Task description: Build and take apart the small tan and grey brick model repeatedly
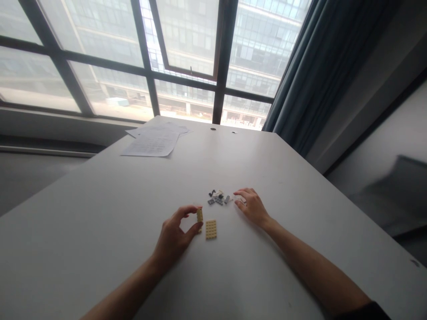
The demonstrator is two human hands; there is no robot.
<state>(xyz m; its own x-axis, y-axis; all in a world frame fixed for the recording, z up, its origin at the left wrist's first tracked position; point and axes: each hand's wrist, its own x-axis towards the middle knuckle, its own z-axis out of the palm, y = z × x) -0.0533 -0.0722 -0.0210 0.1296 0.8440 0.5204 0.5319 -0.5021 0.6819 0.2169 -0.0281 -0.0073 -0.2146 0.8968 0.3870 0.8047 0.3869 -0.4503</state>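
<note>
Between the thumb and fingers of my left hand [176,229] is a tan building brick [199,215], held on its side above the table. Another small tan piece [199,230] shows partly below my thumb. Just to the right lies a flat tan studded plate [211,230]. My right hand [252,206] rests at the right edge of a loose pile of small grey, black and white building pieces [218,199], fingers curved and apart. Small white pieces [243,201] lie under and beside its fingers; I see no piece gripped there.
All of this is on a white table [133,213]. Printed paper sheets [153,140] lie at its far left. Two round holes [213,129] are near the far edge, below a large window [187,40]. A dark blue curtain [310,66] hangs at the right.
</note>
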